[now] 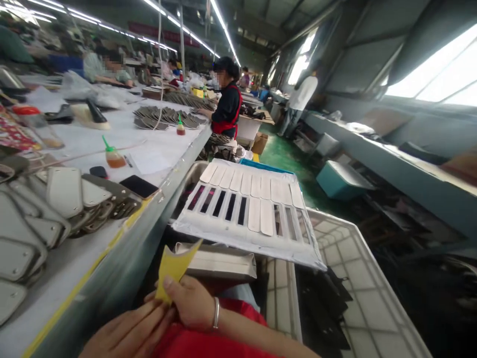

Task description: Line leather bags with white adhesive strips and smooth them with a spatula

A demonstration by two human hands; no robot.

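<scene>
A curved yellow piece (172,268) stands upright between my two hands, low in the middle of the view. My right hand (192,301), with a silver bangle at the wrist, pinches its lower part under the thumb. Against the piece's lower end lies my left hand (132,328), its fingers pressed together and touching my right hand; its grip is partly hidden. Just beyond them sits a white box-like item (219,261). Further ahead is a white slotted frame (238,236) with several pale strips (255,214) on it.
The worktable (149,149) on the left holds stacked grey-white pieces (65,191), a phone (139,186) and a glue bottle (115,158). A white crate (354,258) with dark pieces stands at right. A person in black and red (227,107) sits ahead.
</scene>
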